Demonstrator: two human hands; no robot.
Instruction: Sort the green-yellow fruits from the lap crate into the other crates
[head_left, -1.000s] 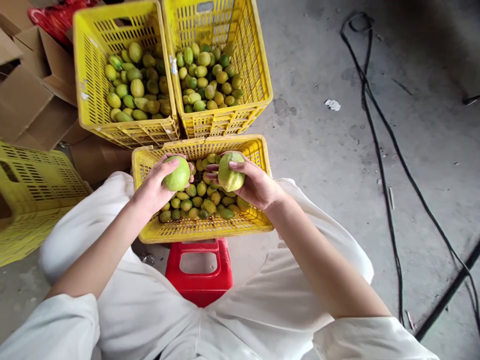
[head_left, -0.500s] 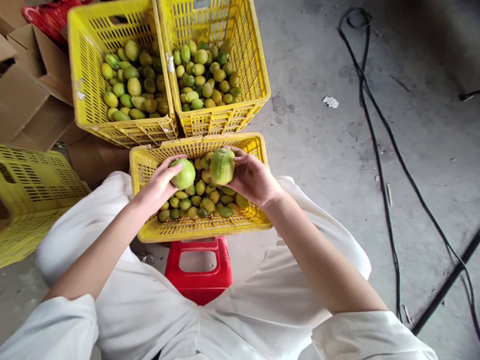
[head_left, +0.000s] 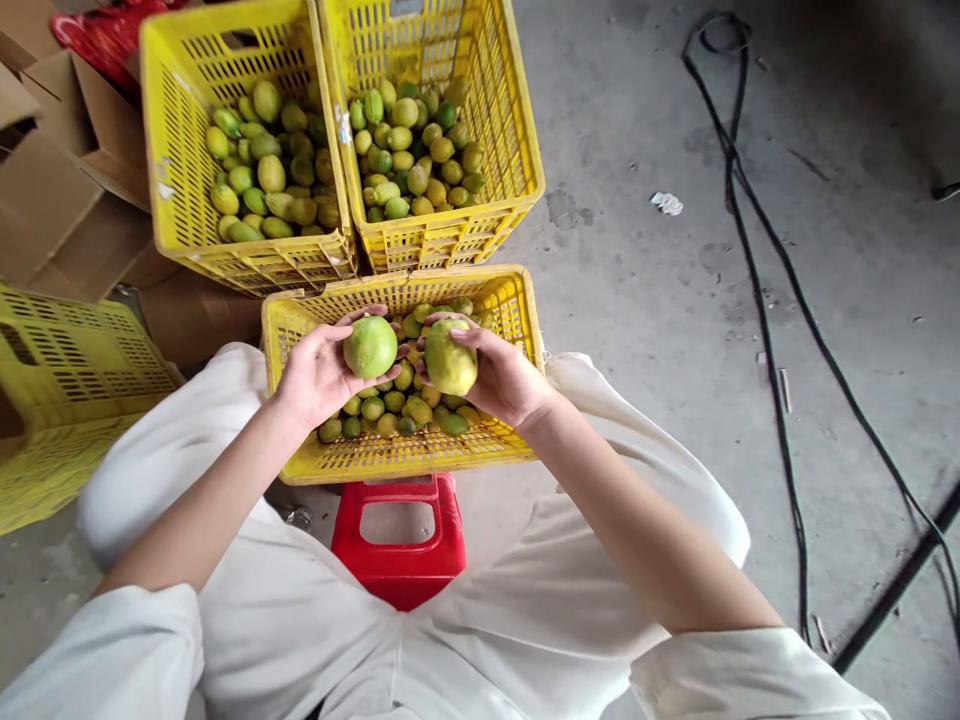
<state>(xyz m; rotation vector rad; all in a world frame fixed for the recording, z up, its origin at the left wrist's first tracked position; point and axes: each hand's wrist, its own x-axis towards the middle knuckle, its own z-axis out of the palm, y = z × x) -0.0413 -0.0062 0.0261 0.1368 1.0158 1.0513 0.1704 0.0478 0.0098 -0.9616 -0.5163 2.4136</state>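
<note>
My left hand holds a round green lemon, resting on its palm and fingers. In my right hand is a larger yellow-green lemon, gripped with the thumb on top and the fingers behind it. The two fruits are side by side, a small gap apart, above a low yellow plastic crate. Many small green and yellow lemons lie in that crate, partly hidden by my hands. Under the crate's near edge is a red plastic stool, between my knees.
Two deeper yellow crates of lemons, a left one and a right one, stand beyond the low crate. Another yellow crate and cardboard boxes are at the left. A black cable runs across the concrete floor at the right.
Both lemons have been turned in my hands, and the right one now shows a yellower side. My left hand has rolled palm up, its fingers spreading beneath the fruit.
</note>
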